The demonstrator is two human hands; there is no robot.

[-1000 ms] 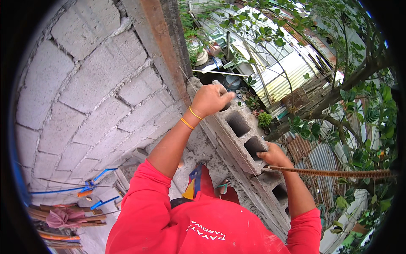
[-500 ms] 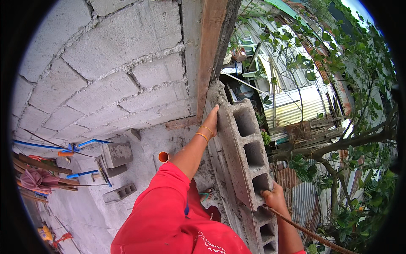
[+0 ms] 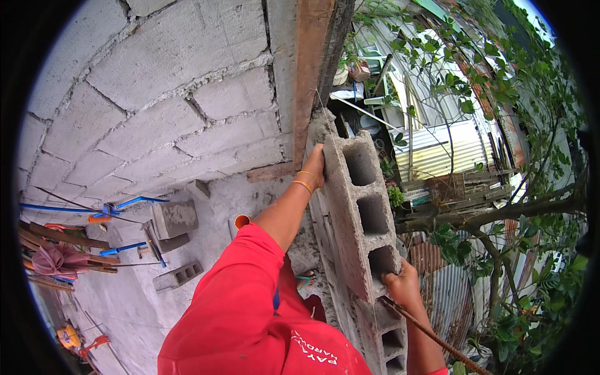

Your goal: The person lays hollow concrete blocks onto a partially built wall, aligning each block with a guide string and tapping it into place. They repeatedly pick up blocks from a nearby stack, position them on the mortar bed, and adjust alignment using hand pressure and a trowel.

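Note:
A grey hollow concrete block (image 3: 345, 215) sits on top of the block wall, its open cells facing up. My left hand (image 3: 316, 165) presses against the near face of its far end, beside the wooden post; some fingers are hidden. At the near end, my right hand (image 3: 403, 286) grips the outer side, with the thumb at the rim of a cell. A thin string (image 3: 334, 140) runs down along the block from the post. Just below my right hand, a rusty steel bar (image 3: 431, 333) slants past the wall blocks (image 3: 389, 322) underneath.
A tall block wall (image 3: 169, 69) and wooden post (image 3: 310, 56) stand on the left and ahead. Loose blocks (image 3: 178, 275), an orange pipe (image 3: 241, 221) and blue-handled tools (image 3: 122, 249) are on the floor. Beyond the wall are branches (image 3: 481, 219) and metal roofing (image 3: 444, 153).
The view has shifted slightly. Both hands stay on the concrete block, and no clear movement of it against the wall shows.

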